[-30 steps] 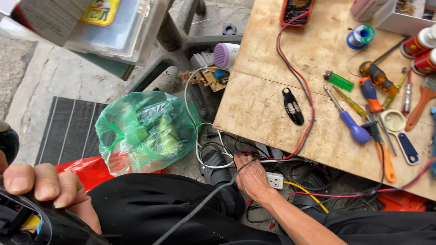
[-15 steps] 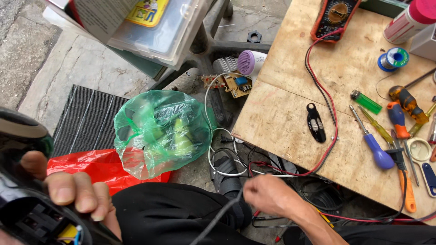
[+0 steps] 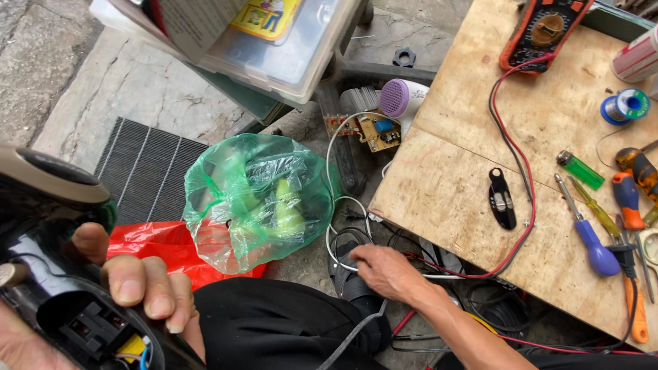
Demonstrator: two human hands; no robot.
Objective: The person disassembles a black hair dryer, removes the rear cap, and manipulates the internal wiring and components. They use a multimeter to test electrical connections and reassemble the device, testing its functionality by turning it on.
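Observation:
My left hand (image 3: pixel 130 288) grips a black appliance housing (image 3: pixel 62 274) at the lower left, its open end showing a black socket and coloured wires. My right hand (image 3: pixel 387 270) reaches down below the edge of the wooden board (image 3: pixel 466 199), fingers curled over a tangle of white and black cables (image 3: pixel 343 240) on the ground. Whether it grips a cable or only touches the tangle is unclear. A thin grey cord runs from near that wrist across my dark trousers.
A green plastic bag (image 3: pixel 257 202) lies on a red bag (image 3: pixel 157 243) beside a black grille (image 3: pixel 147 168). On the board lie a multimeter (image 3: pixel 541 31) with red and black leads, screwdrivers (image 3: pixel 589 236), a green lighter (image 3: pixel 579 170), a solder spool (image 3: pixel 625 106). A clear plastic box (image 3: pixel 274 41) stands above.
The view has shifted and closed in. My left hand has brought the black housing further into view. My right hand has moved left from a white plug to the cable tangle.

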